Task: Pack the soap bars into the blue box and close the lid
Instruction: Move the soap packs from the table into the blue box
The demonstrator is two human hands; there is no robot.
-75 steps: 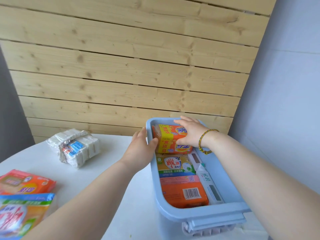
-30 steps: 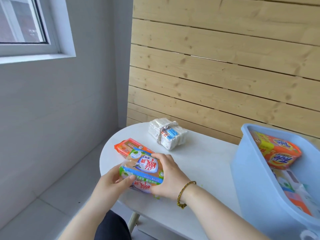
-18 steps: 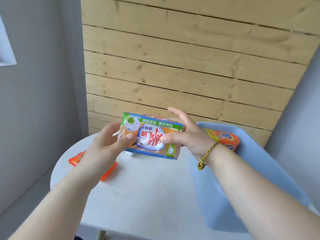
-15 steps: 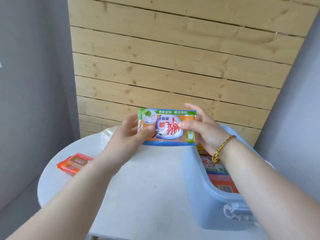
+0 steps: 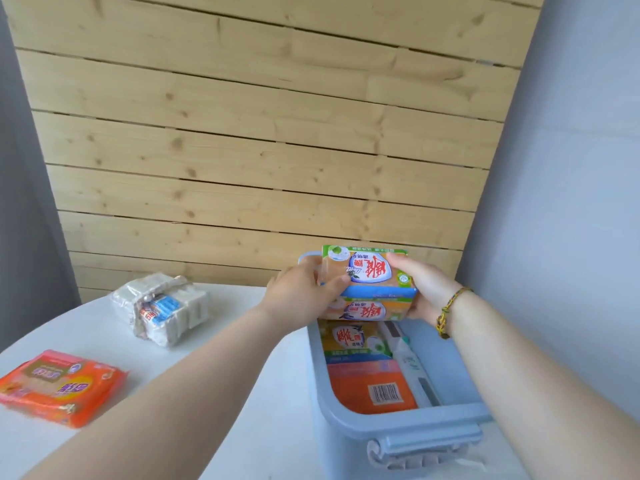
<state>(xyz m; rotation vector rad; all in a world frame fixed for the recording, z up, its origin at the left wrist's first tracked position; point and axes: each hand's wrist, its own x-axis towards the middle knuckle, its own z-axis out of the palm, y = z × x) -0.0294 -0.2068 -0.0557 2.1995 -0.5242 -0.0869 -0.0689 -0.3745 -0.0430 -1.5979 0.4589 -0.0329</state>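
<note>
I hold a green, blue and orange soap pack [image 5: 367,282] over the far end of the open blue box [image 5: 408,429]. My left hand [image 5: 301,294] grips its left end and my right hand [image 5: 424,289] grips its right end. Inside the box lie another pack of the same brand [image 5: 353,341], an orange pack with a barcode [image 5: 370,386] and a white tube [image 5: 410,367] along the right wall. The Tide pack at the far end is hidden behind the held pack. No lid is in view.
An orange soap pack [image 5: 59,386] lies at the left of the white round table [image 5: 214,358]. A clear-wrapped bundle of white soap bars [image 5: 162,308] sits further back. A wooden plank wall stands behind, a grey wall at right.
Both hands picked the green-and-blue pack up from the table's left side and carried it right. It now hangs over the box's far end.
</note>
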